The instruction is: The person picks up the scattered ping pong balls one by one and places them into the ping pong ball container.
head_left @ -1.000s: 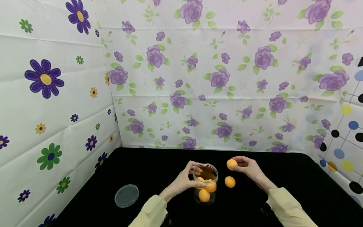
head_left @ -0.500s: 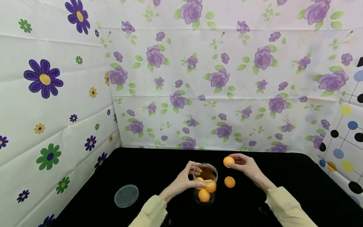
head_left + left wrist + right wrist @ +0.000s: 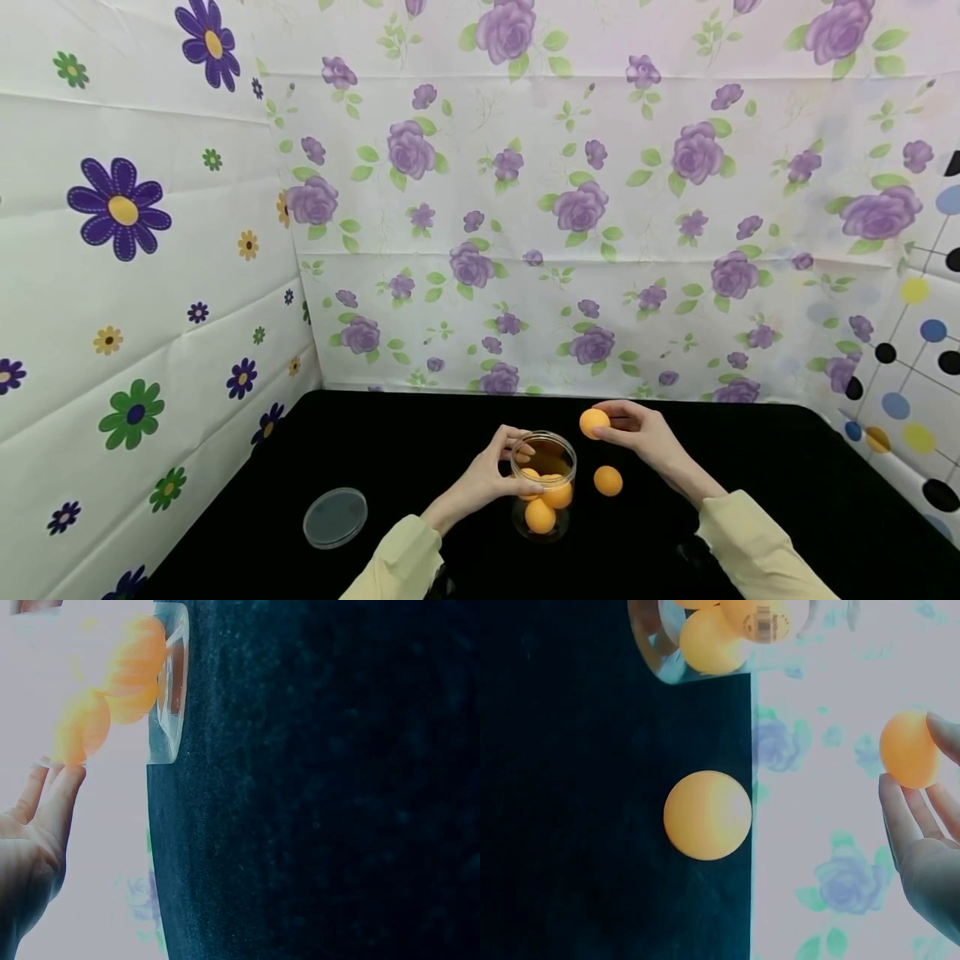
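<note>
A clear open-topped jar (image 3: 544, 533) stands upright on the black table, with several orange ping-pong balls (image 3: 540, 516) inside. My left hand (image 3: 487, 479) grips it near the rim, thumb across the front and fingers round the far side. In the head view my right hand (image 3: 637, 433) is up to the right of the jar, pinching an orange ping-pong ball (image 3: 594, 423) between thumb and fingertips. The right wrist view shows that ball (image 3: 910, 748) raised off the table. Below this hand, a loose ping-pong ball (image 3: 608, 481) lies on the table just right of the jar.
A round clear lid (image 3: 335, 517) lies flat on the black table (image 3: 420, 425), left of the left forearm. Flower-printed sheets (image 3: 525, 317) hang behind the table and along its left side; a dotted sheet (image 3: 900, 367) is at the right.
My right hand has moved left and slightly up with its ping-pong ball, closer to the jar mouth. The left hand, jar, loose ball and lid have stayed in place.
</note>
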`<control>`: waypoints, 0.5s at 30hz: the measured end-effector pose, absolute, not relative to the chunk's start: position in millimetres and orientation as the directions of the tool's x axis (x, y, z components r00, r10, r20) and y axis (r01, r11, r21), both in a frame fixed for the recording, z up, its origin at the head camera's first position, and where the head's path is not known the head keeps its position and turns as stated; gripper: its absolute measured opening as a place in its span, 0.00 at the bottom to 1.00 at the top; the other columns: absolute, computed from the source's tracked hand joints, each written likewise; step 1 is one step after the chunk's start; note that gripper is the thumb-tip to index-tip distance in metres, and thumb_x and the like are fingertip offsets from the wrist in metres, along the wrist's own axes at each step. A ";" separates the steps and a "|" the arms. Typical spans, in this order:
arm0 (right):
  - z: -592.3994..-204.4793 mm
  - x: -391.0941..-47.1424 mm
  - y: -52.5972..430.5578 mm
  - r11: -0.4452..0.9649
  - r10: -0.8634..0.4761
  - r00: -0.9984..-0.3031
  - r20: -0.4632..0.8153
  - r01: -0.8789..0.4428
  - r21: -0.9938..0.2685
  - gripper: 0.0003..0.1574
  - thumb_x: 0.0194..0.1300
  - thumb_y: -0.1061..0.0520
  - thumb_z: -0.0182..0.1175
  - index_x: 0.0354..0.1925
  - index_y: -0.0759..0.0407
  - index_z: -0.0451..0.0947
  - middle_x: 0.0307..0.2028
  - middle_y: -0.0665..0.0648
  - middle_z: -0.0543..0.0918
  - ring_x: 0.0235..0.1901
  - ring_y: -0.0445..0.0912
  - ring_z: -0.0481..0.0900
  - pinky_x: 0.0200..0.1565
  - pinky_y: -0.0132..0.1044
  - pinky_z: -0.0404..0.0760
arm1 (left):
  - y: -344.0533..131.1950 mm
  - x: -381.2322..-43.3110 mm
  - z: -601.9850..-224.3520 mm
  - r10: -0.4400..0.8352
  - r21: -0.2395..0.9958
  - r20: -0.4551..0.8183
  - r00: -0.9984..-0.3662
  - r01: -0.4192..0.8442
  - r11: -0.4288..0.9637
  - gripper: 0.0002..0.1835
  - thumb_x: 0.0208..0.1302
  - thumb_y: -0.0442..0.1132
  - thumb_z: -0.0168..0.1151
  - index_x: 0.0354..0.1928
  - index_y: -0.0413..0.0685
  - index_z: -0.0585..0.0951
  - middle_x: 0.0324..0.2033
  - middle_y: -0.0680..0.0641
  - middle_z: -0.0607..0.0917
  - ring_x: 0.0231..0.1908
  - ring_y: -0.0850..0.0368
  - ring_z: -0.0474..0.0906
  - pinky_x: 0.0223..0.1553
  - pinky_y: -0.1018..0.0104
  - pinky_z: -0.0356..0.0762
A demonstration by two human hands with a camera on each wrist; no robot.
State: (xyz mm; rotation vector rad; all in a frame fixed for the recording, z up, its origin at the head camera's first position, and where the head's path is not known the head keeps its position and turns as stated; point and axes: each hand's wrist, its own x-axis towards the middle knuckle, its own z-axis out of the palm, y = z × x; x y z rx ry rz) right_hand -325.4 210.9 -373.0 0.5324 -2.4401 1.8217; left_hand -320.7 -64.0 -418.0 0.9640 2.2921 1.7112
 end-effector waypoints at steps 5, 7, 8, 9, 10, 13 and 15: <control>-367.2 -323.5 204.6 0.259 -0.244 -0.937 0.250 -0.312 -0.914 0.30 0.55 0.53 0.65 0.54 0.64 0.72 0.45 0.61 0.77 0.42 0.51 0.77 0.42 0.43 0.74 | -64.3 -320.4 -418.6 0.553 0.897 0.266 -0.789 0.414 0.159 0.30 0.54 0.48 0.66 0.57 0.62 0.63 0.51 0.50 0.70 0.48 0.51 0.66 0.44 0.56 0.67; -365.3 -322.6 202.2 0.263 -0.241 -0.938 0.249 -0.310 -0.914 0.31 0.54 0.52 0.66 0.54 0.63 0.72 0.45 0.60 0.77 0.42 0.50 0.77 0.43 0.45 0.74 | -64.6 -321.0 -419.1 0.556 0.897 0.266 -0.788 0.413 0.157 0.30 0.54 0.48 0.65 0.57 0.62 0.63 0.51 0.50 0.70 0.49 0.51 0.66 0.44 0.57 0.67; -364.5 -322.2 201.1 0.263 -0.243 -0.937 0.250 -0.312 -0.913 0.31 0.55 0.52 0.66 0.54 0.63 0.72 0.45 0.60 0.77 0.42 0.50 0.77 0.43 0.45 0.74 | -64.7 -321.3 -419.4 0.557 0.898 0.265 -0.787 0.412 0.155 0.30 0.54 0.48 0.65 0.57 0.62 0.62 0.51 0.50 0.70 0.49 0.51 0.66 0.44 0.57 0.67; -363.8 -321.7 200.0 0.261 -0.243 -0.937 0.250 -0.311 -0.914 0.30 0.54 0.52 0.66 0.54 0.62 0.72 0.46 0.59 0.77 0.42 0.50 0.77 0.43 0.45 0.74 | -64.7 -321.6 -419.6 0.559 0.898 0.265 -0.786 0.412 0.153 0.30 0.55 0.48 0.65 0.57 0.62 0.62 0.51 0.50 0.70 0.49 0.51 0.66 0.44 0.57 0.67; -363.3 -321.2 198.9 0.256 -0.250 -0.935 0.250 -0.313 -0.915 0.31 0.55 0.52 0.65 0.54 0.63 0.72 0.46 0.60 0.77 0.42 0.51 0.77 0.43 0.45 0.74 | -64.6 -321.9 -419.9 0.560 0.898 0.265 -0.785 0.412 0.152 0.30 0.55 0.48 0.65 0.57 0.62 0.62 0.51 0.50 0.70 0.49 0.51 0.66 0.44 0.57 0.67; -361.5 -319.3 195.7 0.243 -0.255 -0.934 0.249 -0.311 -0.919 0.30 0.55 0.52 0.66 0.54 0.63 0.72 0.46 0.60 0.77 0.42 0.51 0.77 0.41 0.42 0.75 | -64.5 -322.1 -419.9 0.562 0.900 0.265 -0.784 0.410 0.148 0.30 0.55 0.48 0.65 0.58 0.62 0.62 0.51 0.50 0.70 0.49 0.52 0.66 0.44 0.57 0.67; -357.0 -315.2 192.6 0.232 -0.264 -0.932 0.248 -0.311 -0.922 0.29 0.56 0.54 0.65 0.54 0.64 0.72 0.46 0.61 0.77 0.42 0.51 0.77 0.41 0.40 0.75 | -64.4 -322.0 -420.2 0.561 0.901 0.262 -0.785 0.407 0.149 0.30 0.55 0.47 0.65 0.57 0.62 0.62 0.51 0.50 0.71 0.49 0.52 0.66 0.44 0.57 0.67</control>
